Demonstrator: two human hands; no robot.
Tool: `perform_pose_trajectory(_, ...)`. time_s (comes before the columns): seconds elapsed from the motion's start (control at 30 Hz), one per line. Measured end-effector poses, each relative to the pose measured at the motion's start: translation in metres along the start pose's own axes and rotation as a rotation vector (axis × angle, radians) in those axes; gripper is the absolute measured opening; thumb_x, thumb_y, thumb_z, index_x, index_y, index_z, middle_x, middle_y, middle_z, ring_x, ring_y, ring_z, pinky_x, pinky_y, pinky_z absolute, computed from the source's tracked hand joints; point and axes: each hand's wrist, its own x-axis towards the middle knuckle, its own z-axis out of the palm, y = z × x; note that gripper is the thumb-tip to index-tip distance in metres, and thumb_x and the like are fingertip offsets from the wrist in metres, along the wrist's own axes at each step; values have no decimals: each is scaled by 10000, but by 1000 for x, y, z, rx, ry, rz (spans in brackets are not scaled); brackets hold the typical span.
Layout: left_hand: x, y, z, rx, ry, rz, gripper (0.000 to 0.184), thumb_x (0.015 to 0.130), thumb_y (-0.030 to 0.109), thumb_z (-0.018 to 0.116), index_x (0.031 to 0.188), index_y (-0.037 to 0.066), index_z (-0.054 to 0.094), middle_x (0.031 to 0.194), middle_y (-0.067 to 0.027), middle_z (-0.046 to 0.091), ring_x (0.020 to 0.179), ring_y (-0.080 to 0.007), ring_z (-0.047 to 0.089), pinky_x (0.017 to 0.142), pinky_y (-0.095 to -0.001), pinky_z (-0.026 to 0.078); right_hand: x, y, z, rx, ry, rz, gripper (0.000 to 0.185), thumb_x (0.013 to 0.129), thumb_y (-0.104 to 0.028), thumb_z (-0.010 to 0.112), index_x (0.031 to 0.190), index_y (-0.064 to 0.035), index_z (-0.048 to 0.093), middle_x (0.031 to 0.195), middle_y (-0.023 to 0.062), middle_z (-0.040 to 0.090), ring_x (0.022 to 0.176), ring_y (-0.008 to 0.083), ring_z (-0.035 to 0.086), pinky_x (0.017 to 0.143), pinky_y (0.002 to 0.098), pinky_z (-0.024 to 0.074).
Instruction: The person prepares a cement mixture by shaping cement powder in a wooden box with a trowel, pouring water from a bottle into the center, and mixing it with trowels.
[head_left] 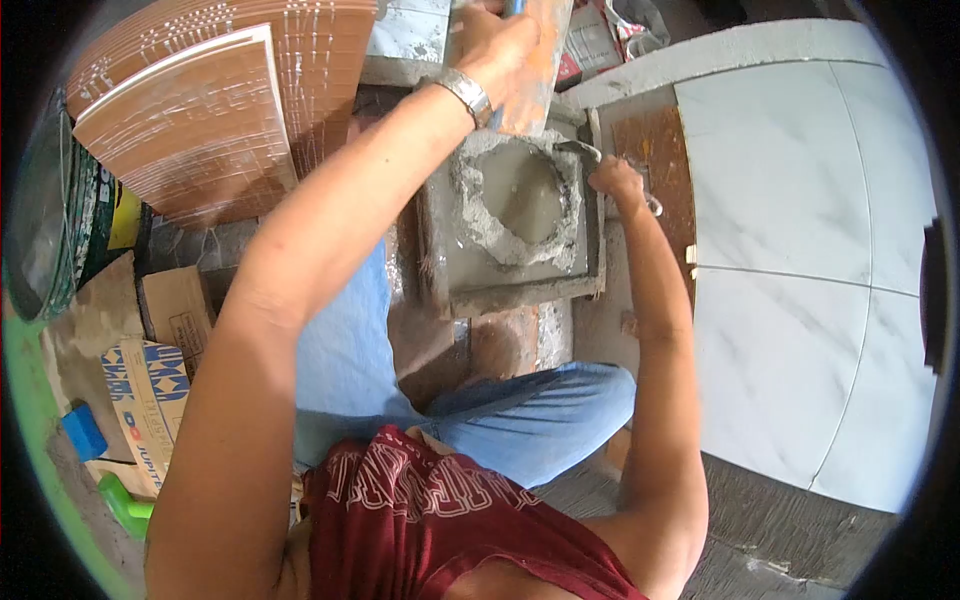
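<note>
A square mixing tray [520, 296] in front of my legs holds a ring of grey cement [483, 228] around a pool of cloudy water [520, 195]. My right hand [618, 182] is closed around the handle of a trowel [578, 150], whose blade touches the ring's far right edge. My left hand [495, 45] is beyond the tray, its fingers closed at the side of a worn orange-and-grey flat-sided object [542, 75] with a blue edge. That object slants down to the tray's far rim; its upper end is cut off, so its kind is unclear.
White marbled tiles [780, 170] cover the raised surface on the right. Brown-backed tiles [200, 120] lean at the left, near a dark bucket [50, 220]. Cardboard [178, 310], a blue block [84, 432] and a green-handled tool [122, 508] lie at lower left.
</note>
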Motion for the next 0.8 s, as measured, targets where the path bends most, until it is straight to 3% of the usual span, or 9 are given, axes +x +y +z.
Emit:
perform_pose_trajectory(0.03,29,-35,-4,94,39,61,209,680,-10,647,877,-62,604,717,-59,579,602,-136,504,556,-311,414,3,-3,1,-25,-6,8,438,902,-253,530,1278,-56,639,1337,191,613,1250,350,588,1027,446,486)
perform_pose_trajectory(0.1,43,-51,1,191,197,101,223,683,-6,641,896,-62,604,737,-65,577,617,-141,511,562,-308,420,12,-3,-1,12,11,21,473,862,-269,572,1280,-53,623,1340,217,599,1249,362,583,1027,458,484)
perform_pose_trajectory(0.23,28,-37,0,97,86,-26,268,692,-5,630,950,-71,598,760,-71,580,630,-140,512,571,-304,421,9,6,0,44,46,36,483,845,-279,608,1271,-53,616,1320,227,606,1227,366,596,1021,457,491)
perform_pose_trajectory(0.37,28,-35,2,89,89,-27,333,700,-4,622,1019,-89,581,779,-72,581,638,-138,508,583,-301,423,3,7,-1,34,29,26,469,859,-263,613,1277,-51,611,1311,220,615,1213,361,607,1016,449,497)
perform_pose_trajectory(0.53,29,-40,5,169,184,20,385,700,-1,626,1067,-100,568,804,-75,583,635,-138,503,582,-309,421,13,0,20,-68,47,-21,377,951,-217,492,1265,-67,637,1303,196,630,1201,335,624,992,438,512)
perform_pose_trajectory(0.6,28,-38,3,156,156,5,376,693,0,633,1052,-94,572,794,-74,582,633,-138,503,579,-309,418,9,1,21,-48,134,-30,380,957,-214,472,1269,-67,634,1293,194,637,1199,336,625,983,440,517)
perform_pose_trajectory(0.8,24,-29,-3,105,85,-21,304,704,-1,622,998,-71,584,754,-70,580,604,-142,495,556,-315,411,-7,7,1,-152,72,-102,380,958,-237,484,1253,-57,643,1284,190,645,1180,348,637,1002,440,502)
